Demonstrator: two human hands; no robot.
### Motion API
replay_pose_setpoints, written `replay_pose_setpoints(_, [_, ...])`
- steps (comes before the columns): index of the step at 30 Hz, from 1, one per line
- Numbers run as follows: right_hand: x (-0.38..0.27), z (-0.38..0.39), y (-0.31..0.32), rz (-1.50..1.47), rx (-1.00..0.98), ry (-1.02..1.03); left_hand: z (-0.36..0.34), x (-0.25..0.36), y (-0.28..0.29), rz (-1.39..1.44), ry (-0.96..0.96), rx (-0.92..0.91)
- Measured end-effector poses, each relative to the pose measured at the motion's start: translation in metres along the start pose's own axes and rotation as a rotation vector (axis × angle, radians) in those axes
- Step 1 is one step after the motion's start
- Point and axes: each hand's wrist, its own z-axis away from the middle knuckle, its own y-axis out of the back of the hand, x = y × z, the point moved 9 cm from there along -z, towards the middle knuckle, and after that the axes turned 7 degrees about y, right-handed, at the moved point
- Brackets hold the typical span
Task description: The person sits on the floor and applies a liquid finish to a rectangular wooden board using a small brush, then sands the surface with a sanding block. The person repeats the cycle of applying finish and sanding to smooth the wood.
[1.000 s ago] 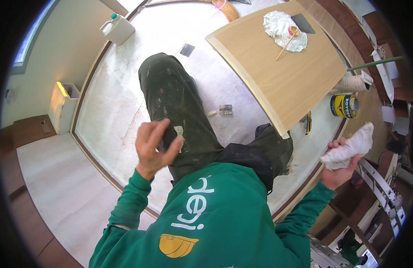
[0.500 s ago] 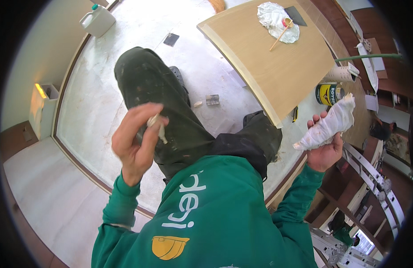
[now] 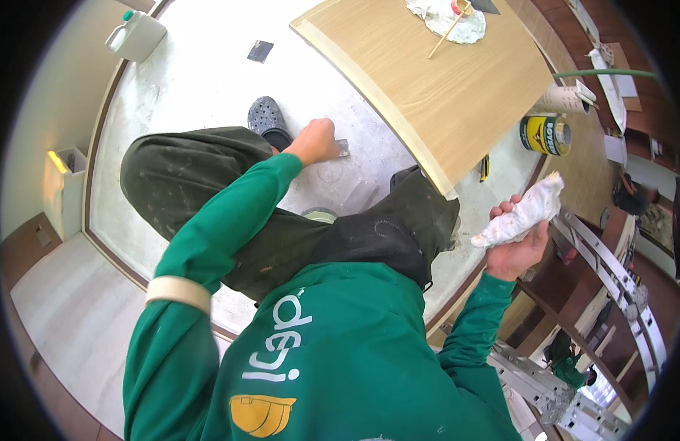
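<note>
My left hand (image 3: 315, 141) reaches down to the floor between my legs, its fingers curled and mostly hidden behind the back of the hand. Whatever it holds is out of sight. A small grey square piece (image 3: 343, 147), perhaps sandpaper, lies right at its fingertips. Around my left sleeve sits a cream ring (image 3: 178, 292) like a roll of masking tape. Off to the right, my right hand (image 3: 517, 257) grips a bunched white cloth (image 3: 520, 213), thumb on one side and fingers on the other.
A wood-veneer panel (image 3: 428, 88) with taped edge carries a crumpled white sheet (image 3: 457, 28) and a wooden stick (image 3: 445, 35). Right of it stand a yellow-and-black can (image 3: 545, 136) and a metal ladder (image 3: 612, 283). A white jug (image 3: 136, 37) is far left; a dark square (image 3: 260, 51) lies ahead.
My left hand has moved forward and down from above my thigh, where it pinched a small cream twist. That twist is now hidden. My left knee has swung outward; the right hand keeps the cloth.
</note>
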Motion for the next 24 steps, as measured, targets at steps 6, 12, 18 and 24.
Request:
replay_pose_setpoints(6, [0.036, 0.020, 0.085, 0.002, 0.291, -0.166, -0.041, -0.121, -0.121, -0.079, 0.310, 0.120])
replay_pose_setpoints(12, [0.027, 0.040, 0.153, 0.096, 0.468, -0.192, -0.033, -0.170, -0.164, 0.066, 0.369, 0.116])
replay_pose_setpoints(18, [0.059, 0.018, 0.162, 0.188, 0.571, -0.172, -0.048, -0.082, -0.137, 0.143, 0.080, 0.172])
replay_pose_setpoints(24, [0.069, 0.021, 0.156, 0.267, 0.645, -0.196, -0.087, -0.116, -0.157, 0.199, -0.046, 0.232])
